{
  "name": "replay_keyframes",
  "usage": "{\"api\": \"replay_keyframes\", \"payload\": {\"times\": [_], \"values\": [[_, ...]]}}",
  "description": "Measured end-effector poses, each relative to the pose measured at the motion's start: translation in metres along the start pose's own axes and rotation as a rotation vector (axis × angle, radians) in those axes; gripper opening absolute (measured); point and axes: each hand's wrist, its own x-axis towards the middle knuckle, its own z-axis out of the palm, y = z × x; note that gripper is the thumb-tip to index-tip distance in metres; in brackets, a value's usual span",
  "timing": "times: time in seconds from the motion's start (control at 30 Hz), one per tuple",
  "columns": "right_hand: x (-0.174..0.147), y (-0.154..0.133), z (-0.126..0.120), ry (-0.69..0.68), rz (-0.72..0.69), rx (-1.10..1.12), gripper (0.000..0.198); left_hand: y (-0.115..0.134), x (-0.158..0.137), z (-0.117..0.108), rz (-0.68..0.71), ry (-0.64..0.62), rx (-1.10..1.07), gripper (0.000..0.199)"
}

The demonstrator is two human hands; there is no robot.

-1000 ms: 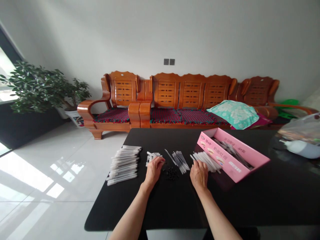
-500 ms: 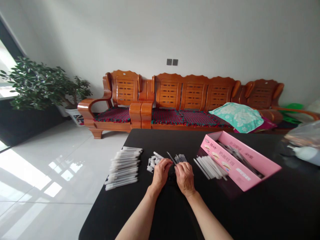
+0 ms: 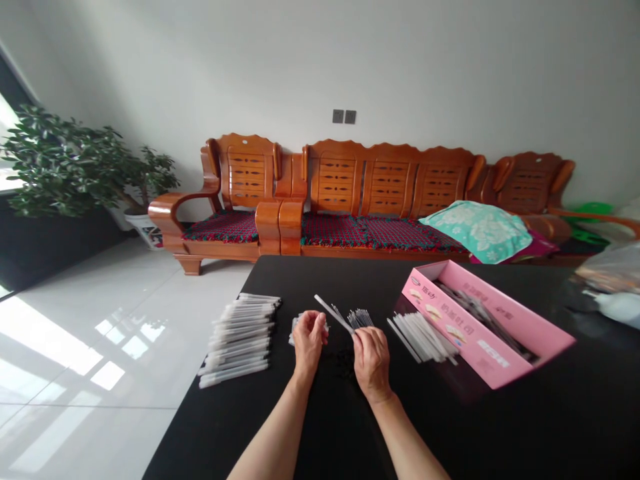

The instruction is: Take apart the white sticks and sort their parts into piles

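My right hand (image 3: 371, 360) is closed round the lower end of a whitish pen barrel (image 3: 330, 311), which points up and to the left. My left hand (image 3: 309, 341) is over a small pile of white pen caps (image 3: 294, 330), thumb and forefinger pinched together; what they hold, if anything, is too small to make out. Thin pen refills (image 3: 361, 318) lie just beyond my right hand. Small black parts (image 3: 344, 362) are scattered between my hands, hard to see on the black table.
Capped pens (image 3: 240, 340) lie in a stack on the left of the black table (image 3: 300, 277). On the right are loose white barrels (image 3: 420, 335) and a pink box (image 3: 490, 350) holding dark, thin items. A wooden sofa (image 3: 390, 177) stands behind.
My hands have moved apart. The barrel, earlier at my left fingertips, is now in my right hand, and the refill that hand held is no longer plainly seen there.
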Motion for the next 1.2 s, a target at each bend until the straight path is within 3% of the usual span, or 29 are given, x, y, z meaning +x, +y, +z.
{"api": "replay_keyframes", "payload": {"times": [0.13,0.23,1.2], "values": [[0.0,-0.001,0.0,-0.035,-0.04,0.034,0.013,-0.006,0.008,-0.001,-0.169,-0.196,-0.304,0.043],[0.0,-0.002,0.0,-0.064,-0.049,0.041,0.014,-0.007,0.009,-0.001,-0.208,-0.246,-0.386,0.04],[-0.001,-0.002,0.001,-0.131,0.019,0.138,0.009,-0.009,0.007,-0.002,-0.156,-0.146,-0.305,0.037]]}}
